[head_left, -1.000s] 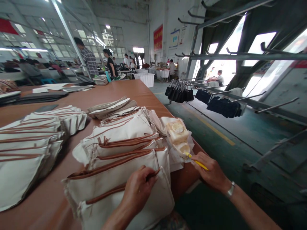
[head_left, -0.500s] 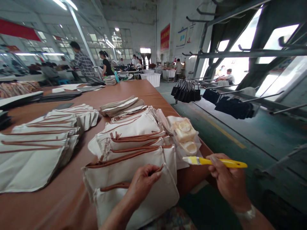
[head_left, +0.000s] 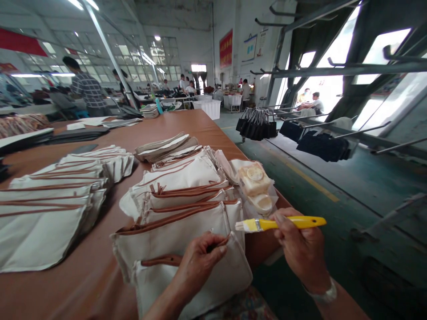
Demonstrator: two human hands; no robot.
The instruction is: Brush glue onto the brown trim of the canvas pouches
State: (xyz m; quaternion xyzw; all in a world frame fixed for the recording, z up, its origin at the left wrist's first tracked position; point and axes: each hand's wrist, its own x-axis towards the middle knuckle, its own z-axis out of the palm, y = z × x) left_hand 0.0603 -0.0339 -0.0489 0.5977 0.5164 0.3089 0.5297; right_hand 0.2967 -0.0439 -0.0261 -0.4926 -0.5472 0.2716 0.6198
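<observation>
A cream bag piece with brown trim lies at the table's front edge, its top rim pinched between the thumb and fingers of my left hand. My right hand grips a yellow brush, whose pale bristles point left, just right of the pinched corner. Behind my left hand, more cream bags with brown edges stand in a row. To their right sits a plastic-wrapped container with a pale, crusted substance.
A second fanned stack of cream pieces covers the left of the brown table. Metal racks with dark bags stand at the right. People are farther back, one in a checked shirt.
My right hand has moved left with the brush, bringing the bristles closer to my left hand. The pinched bag corner has tilted slightly to the right. The camera view has shifted slightly.
</observation>
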